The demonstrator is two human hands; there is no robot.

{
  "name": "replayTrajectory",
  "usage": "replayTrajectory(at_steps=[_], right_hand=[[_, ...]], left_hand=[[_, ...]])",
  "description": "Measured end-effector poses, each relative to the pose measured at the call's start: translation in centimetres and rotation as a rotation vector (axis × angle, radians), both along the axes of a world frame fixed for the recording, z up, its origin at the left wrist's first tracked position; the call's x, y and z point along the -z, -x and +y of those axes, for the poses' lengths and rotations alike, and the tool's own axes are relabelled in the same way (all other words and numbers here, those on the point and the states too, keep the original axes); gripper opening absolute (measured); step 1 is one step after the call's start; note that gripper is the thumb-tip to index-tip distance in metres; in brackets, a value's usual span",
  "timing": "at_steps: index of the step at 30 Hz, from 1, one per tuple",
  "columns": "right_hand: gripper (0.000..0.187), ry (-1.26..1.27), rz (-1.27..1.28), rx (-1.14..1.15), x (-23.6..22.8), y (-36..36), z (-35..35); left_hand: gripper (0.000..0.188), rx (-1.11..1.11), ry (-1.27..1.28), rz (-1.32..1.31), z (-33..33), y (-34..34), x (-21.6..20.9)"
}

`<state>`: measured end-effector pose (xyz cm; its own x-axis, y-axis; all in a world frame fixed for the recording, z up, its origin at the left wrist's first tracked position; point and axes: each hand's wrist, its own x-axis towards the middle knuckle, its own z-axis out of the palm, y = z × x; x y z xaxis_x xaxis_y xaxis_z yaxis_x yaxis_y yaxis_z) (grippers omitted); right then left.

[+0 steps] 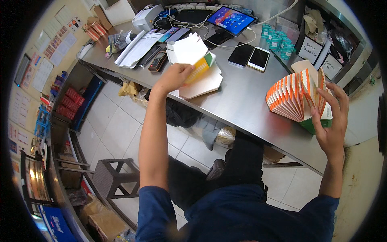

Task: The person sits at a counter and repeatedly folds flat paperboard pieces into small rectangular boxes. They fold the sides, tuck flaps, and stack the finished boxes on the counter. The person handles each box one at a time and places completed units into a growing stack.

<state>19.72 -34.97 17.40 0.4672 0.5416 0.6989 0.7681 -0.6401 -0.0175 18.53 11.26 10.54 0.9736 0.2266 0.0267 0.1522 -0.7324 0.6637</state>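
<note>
My left hand pinches a yellow-and-green paper food carton, partly unfolded and blurred by motion, above the near edge of the steel table. White inner sides of opened card show around it, and a pale flap reaches toward the edge. On the right, a fanned stack of orange-and-white striped cartons stands on the table, with a green carton part at its base. My right hand has its fingers apart at the stack's right end; the fingertips seem to touch the last carton.
A tablet, two phones, white cables, papers and a handheld device lie along the table's back and left. Teal rolls and framed signs stand at the back right. A plastic stool is on the floor.
</note>
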Motion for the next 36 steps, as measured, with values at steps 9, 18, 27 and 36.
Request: replayTrajectory(at_steps=[9,18,27,36], right_hand=[[0.047,0.031,0.295,-0.401,4.2,0.4,5.7],[0.091,-0.241,0.382,-1.102,5.2,8.2,19.3],[0.055,-0.185,0.832,-1.19,4.8,9.1,23.3],[0.009,-0.358,1.41,-0.836,14.8,1.5,25.3]], left_hand=[[0.027,-0.507,-0.009,-1.404,-3.1,6.8,-3.9],[0.051,-0.358,0.333,-1.424,-16.8,18.0,-3.8],[0.016,-0.521,0.358,-1.24,-12.8,21.7,-1.9],[0.015,-0.596,0.947,-0.862,-11.0,14.0,10.6]])
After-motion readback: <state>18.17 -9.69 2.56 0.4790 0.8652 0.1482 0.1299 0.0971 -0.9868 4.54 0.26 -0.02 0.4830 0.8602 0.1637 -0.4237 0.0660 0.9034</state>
